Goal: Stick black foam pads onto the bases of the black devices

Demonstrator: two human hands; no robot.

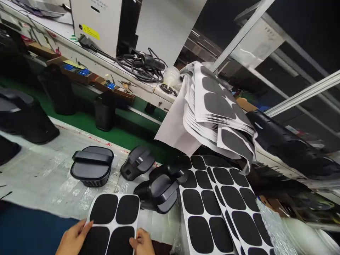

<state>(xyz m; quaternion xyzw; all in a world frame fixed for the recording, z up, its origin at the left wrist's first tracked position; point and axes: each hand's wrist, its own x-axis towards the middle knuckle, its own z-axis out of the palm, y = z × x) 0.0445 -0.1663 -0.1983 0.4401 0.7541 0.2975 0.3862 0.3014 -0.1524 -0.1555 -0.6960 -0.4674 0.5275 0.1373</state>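
Note:
A white backing sheet [114, 216] carrying black rounded foam pads lies at the bottom centre, near me. My left hand [73, 239] grips its left edge, thumb on top. My right hand [142, 242] pinches its lower right corner at one pad. Just beyond the sheet lie black plastic housings: one flat-topped [92, 165], one tilted [138, 162], and a larger one [162, 187] right of the sheet.
More sheets of black pads [212, 205] lie to the right, with a tall curled stack of used sheets [215, 109] above them. A green conveyor belt [87, 122] runs behind with dark housings on it. Cables [140, 65] and boxes sit on the far bench.

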